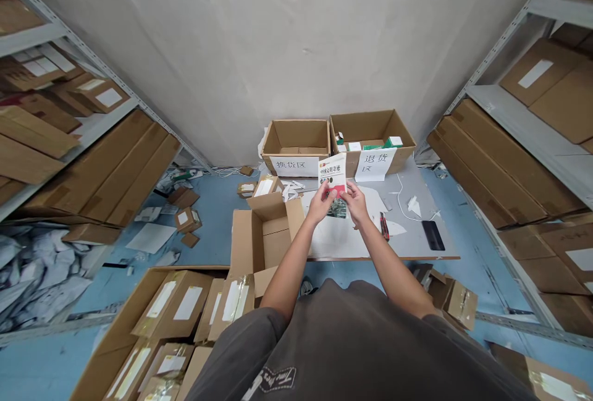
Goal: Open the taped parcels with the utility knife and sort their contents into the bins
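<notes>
Between both hands, a book (332, 169) with a white cover, dark Chinese lettering and a red band is held up over the table. My left hand (319, 204) grips its lower left edge, and my right hand (354, 203) grips the lower right edge, thumbs on the cover. Below the book, a dark patterned printed item (337, 208) shows partly on the table; the hands cover some of it. To the right of my right hand lies a red and black cutter-like tool (384, 227). An open cardboard box (242, 237) stands left of my left forearm.
Two open boxes with paper signs stand at the back: the left box (296, 129), and the right box (365, 120) containing small white-green packets. A phone (432, 235) lies at the table's right. A big carton (115, 342) of parcels sits front left. Shelves (532, 117) flank both sides.
</notes>
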A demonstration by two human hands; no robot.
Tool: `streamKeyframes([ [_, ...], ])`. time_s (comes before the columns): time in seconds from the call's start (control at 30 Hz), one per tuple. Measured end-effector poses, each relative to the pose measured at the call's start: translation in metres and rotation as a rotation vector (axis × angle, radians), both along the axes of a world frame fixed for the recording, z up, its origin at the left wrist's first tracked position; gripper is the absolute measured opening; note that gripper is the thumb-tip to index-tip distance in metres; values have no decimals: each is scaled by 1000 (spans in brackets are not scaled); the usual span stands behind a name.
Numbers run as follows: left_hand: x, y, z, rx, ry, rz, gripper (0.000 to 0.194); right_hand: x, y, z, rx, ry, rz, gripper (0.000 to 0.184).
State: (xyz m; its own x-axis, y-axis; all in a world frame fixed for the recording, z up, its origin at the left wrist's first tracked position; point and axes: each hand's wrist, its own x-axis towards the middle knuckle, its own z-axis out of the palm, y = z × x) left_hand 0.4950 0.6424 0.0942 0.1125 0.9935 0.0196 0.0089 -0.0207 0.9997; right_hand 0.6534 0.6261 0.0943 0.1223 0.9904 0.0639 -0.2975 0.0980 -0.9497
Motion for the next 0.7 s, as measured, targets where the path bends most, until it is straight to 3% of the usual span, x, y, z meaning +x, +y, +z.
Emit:
streamKeyframes([
  [0.07, 7, -1, 3, -1, -115, -111, 83, -14, -5, 0, 58, -126, 66, 61],
  [0.17, 2, 3, 7, -28, -319, -110, 86, -22, -15, -2, 97, -301, 133, 51],
  [0.23, -9, 6, 6, -86, -425, -77, 88, -18, -18, -4, 105, -357, 61, 51],
  [0.3, -24, 8, 3, -149, -468, -62, 93, -9, -17, -4, 77, -374, -112, 55],
  [0.37, -36, 9, -1, -199, -476, -60, 96, 2, -11, -4, -21, -328, -220, 61],
  [0.4, -40, 9, -3, -215, -473, -56, 97, 5, -8, -4, -87, -269, -200, 63],
  [0.5, -46, 8, -8, -225, -447, -66, 97, 11, -1, -5, -228, -36, 10, 61],
  [0.57, -45, 8, -10, -219, -435, -79, 98, 9, -1, -5, -240, 62, 87, 60],
  [0.7, -45, 9, -7, -216, -417, -103, 101, 7, -5, -2, -202, 103, 65, 60],
])
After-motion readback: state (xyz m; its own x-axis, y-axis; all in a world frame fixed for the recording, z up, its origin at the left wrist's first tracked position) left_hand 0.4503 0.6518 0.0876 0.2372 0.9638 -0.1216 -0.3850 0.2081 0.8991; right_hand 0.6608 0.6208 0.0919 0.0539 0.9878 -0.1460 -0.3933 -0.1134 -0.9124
